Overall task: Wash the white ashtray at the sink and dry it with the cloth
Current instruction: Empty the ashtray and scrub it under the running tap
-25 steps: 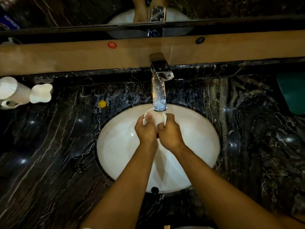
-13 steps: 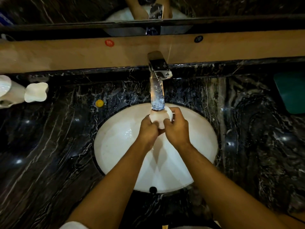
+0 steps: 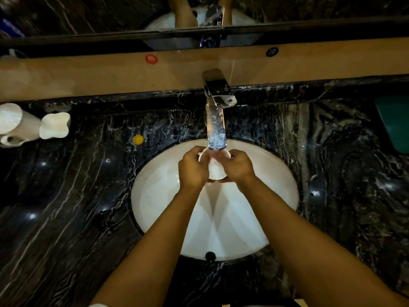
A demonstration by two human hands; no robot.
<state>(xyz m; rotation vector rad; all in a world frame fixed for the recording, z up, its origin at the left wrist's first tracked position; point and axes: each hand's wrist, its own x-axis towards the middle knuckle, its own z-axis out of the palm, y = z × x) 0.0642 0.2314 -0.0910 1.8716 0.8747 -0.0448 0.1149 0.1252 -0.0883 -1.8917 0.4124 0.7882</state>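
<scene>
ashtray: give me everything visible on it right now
The ashtray is small, white and glossy, like glazed ceramic. It is held over the white sink, under the stream from the chrome tap. The left hand and right hand grip it from either side and hide most of it; a curved rim piece shows by the left fingers. Water strikes its top. Its tilt cannot be told.

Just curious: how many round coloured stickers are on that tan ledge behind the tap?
2: a red sticker left of the tap, and a dark sticker to its right. None seem hidden.
</scene>
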